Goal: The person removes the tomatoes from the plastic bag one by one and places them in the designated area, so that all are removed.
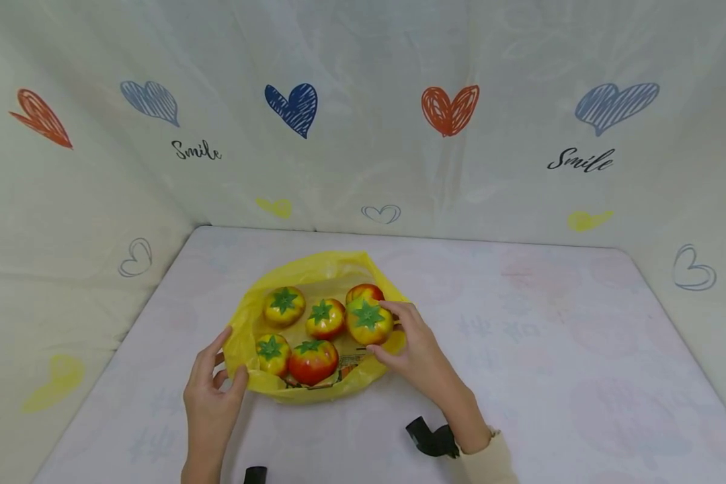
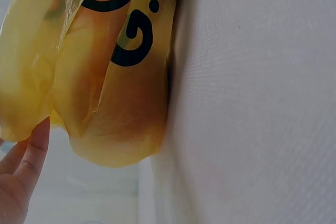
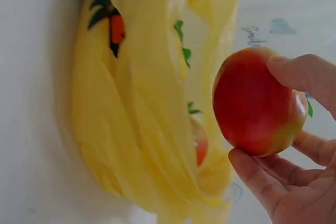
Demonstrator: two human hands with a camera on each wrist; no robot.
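A yellow plastic bag [image 1: 333, 263] lies wide open on the table with several red-and-yellow tomatoes [image 1: 312, 363] inside, each topped by a green star-shaped calyx. My right hand [image 1: 426, 359] holds one tomato [image 1: 369, 324] between thumb and fingers at the bag's right side, over another tomato partly hidden behind it. The right wrist view shows the held tomato's smooth red underside [image 3: 257, 106], lifted beside the bag's mouth. At the left rim, my left hand [image 1: 213, 396] grips the plastic between thumb and fingers. Dark print marks the bag's outer side [image 2: 134, 35].
The table [image 1: 538, 349] has a pale patterned cover. A whitish curtain [image 1: 363, 161] with hearts and "Smile" lettering stands behind and along the sides. Black wrist-worn devices show near the right forearm [image 1: 432, 440] and at the bottom edge by the left.
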